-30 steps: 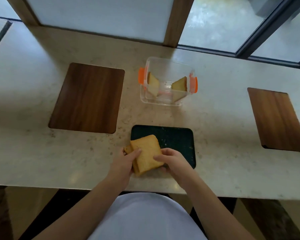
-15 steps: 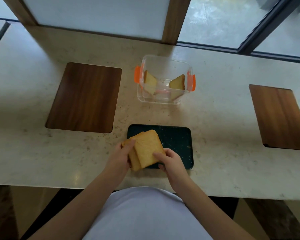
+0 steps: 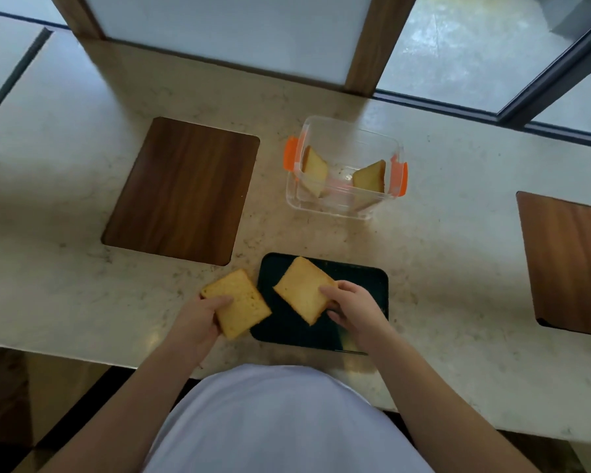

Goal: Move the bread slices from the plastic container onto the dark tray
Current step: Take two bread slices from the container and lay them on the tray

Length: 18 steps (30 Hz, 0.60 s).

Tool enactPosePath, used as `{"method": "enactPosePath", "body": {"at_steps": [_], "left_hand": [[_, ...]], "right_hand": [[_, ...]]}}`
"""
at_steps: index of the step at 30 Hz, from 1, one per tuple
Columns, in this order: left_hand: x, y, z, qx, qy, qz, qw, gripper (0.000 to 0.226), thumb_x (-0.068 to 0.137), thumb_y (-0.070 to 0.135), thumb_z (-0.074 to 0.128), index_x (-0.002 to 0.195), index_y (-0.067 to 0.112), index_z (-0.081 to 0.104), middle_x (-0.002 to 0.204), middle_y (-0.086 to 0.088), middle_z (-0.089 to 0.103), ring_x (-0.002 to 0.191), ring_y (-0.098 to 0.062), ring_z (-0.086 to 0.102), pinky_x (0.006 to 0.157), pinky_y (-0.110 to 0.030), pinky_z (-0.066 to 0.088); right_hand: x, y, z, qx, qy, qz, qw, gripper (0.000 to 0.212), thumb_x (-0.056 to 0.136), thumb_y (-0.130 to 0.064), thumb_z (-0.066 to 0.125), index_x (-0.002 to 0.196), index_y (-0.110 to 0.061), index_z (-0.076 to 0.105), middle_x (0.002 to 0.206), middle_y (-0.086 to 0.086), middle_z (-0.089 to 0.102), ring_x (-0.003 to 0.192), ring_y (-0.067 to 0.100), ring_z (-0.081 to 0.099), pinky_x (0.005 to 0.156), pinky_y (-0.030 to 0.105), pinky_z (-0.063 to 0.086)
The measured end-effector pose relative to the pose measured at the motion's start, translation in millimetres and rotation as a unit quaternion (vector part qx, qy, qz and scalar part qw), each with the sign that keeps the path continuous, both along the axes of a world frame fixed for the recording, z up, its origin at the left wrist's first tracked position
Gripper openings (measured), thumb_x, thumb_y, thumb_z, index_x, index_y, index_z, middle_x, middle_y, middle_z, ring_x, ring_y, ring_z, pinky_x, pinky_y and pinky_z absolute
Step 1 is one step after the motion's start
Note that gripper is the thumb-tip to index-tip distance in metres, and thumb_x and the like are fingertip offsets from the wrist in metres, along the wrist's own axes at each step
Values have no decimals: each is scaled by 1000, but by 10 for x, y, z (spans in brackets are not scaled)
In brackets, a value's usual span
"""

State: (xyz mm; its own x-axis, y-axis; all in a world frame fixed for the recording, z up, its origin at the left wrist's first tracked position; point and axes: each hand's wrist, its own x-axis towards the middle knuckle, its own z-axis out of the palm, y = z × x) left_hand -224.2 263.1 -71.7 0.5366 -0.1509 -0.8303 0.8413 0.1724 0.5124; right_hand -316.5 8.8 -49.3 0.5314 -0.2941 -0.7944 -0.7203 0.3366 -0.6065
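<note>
Person stands at the desk [image 3: 458, 254], both hands low over its near edge. Left hand [image 3: 202, 314] grips one bread slice [image 3: 238, 302] by its near corner; that slice is mostly over bare desk, only its right corner overlapping the left rim of the dark tray [image 3: 365, 278]. Right hand [image 3: 352, 302] pinches a second slice [image 3: 301, 288] at its right edge, over the tray's left half; whether it already rests on the tray or hangs just above cannot be told.

Plastic container [image 3: 348, 206] with orange clips sits beyond the tray, lid off. Two more slices inside: one [image 3: 316, 167] leaning on the left wall, one [image 3: 371, 177] leaning on the right wall. Task roughly half done, by my reckoning.

Risks from here:
- Left slice, if let go where it is, likely lands on the desk rather than the tray; it needs carrying rightward first.
- Corner grips on soft bread could tear or fold it.
- Second slice lies diagonally and takes up much of the tray; four may not fit flat without squaring up or overlapping.
- Reaching for the container, a sleeve or wrist could drag placed slices off.
</note>
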Motion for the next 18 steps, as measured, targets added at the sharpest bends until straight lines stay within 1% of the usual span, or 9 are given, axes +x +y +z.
{"method": "enactPosePath", "body": {"at_steps": [2, 4, 7, 10, 11, 13, 14, 16, 18], "left_hand": [[30, 14, 24, -1, -4, 7, 1000, 38, 91, -3, 59, 126, 11, 52, 115, -9, 64, 101, -27, 62, 70, -43, 53], [73, 21, 49, 2, -7, 23, 1000, 39, 91, -3, 59, 126, 11, 52, 117, -9, 63, 101, -27, 62, 71, -43, 53], [140, 24, 74, 10, -10, 39, 999, 46, 90, -4, 60, 133, 8, 49, 125, -13, 60, 107, -30, 60, 78, -45, 52], [159, 47, 64, 13, -12, 44, 999, 50, 90, -4, 60, 137, 7, 47, 129, -14, 58, 109, -31, 59, 80, -45, 52], [161, 56, 56, 17, -12, 41, 999, 51, 89, -4, 61, 137, 7, 47, 130, -13, 58, 110, -31, 59, 83, -47, 52], [161, 65, 40, 25, -12, 26, 999, 52, 89, -3, 62, 137, 8, 47, 131, -13, 58, 113, -33, 58, 87, -51, 52], [159, 62, 35, 27, -12, 21, 999, 52, 88, -3, 62, 137, 8, 47, 131, -14, 58, 114, -33, 58, 87, -51, 52], [156, 38, 26, 28, -9, 15, 999, 52, 88, -3, 62, 137, 8, 48, 130, -14, 58, 113, -34, 58, 85, -50, 52], [166, 2, 21, 24, -7, 14, 1000, 51, 89, -4, 61, 136, 6, 48, 130, -15, 59, 113, -34, 58, 84, -48, 52]], "right_hand": [[105, -15, -80, 3, 18, 23, 1000, 20, 91, -28, 71, 107, -17, 72, 95, 2, 72, 83, 13, 66, 74, 27, 55], [237, -10, -159, 8, 38, 43, 998, 20, 89, -30, 72, 105, -19, 72, 92, 3, 70, 80, 14, 65, 72, 27, 56], [452, 0, -244, 4, 78, 49, 996, 16, 89, -28, 73, 103, -21, 68, 89, 4, 65, 75, 16, 62, 62, 27, 54], [606, 23, -315, -8, 91, 44, 995, 26, 91, -28, 72, 113, -15, 66, 81, 2, 59, 70, 16, 58, 56, 27, 51], [636, 36, -330, -5, 89, 40, 995, 31, 90, -27, 73, 118, -15, 65, 84, 2, 61, 72, 16, 60, 57, 27, 52], [658, 66, -351, 3, 71, 22, 997, 40, 89, -25, 75, 125, -12, 63, 98, 3, 66, 85, 16, 65, 61, 27, 55], [652, 80, -363, 1, 57, 15, 998, 46, 89, -24, 76, 130, -9, 61, 103, 3, 67, 90, 16, 66, 64, 25, 56], [612, 93, -388, -31, 39, 18, 999, 56, 88, -23, 78, 136, -4, 57, 104, 0, 66, 92, 14, 65, 69, 25, 56], [542, 97, -411, -80, 44, 46, 995, 60, 86, -24, 78, 138, -5, 54, 101, -3, 62, 89, 11, 63, 75, 27, 56]]}}
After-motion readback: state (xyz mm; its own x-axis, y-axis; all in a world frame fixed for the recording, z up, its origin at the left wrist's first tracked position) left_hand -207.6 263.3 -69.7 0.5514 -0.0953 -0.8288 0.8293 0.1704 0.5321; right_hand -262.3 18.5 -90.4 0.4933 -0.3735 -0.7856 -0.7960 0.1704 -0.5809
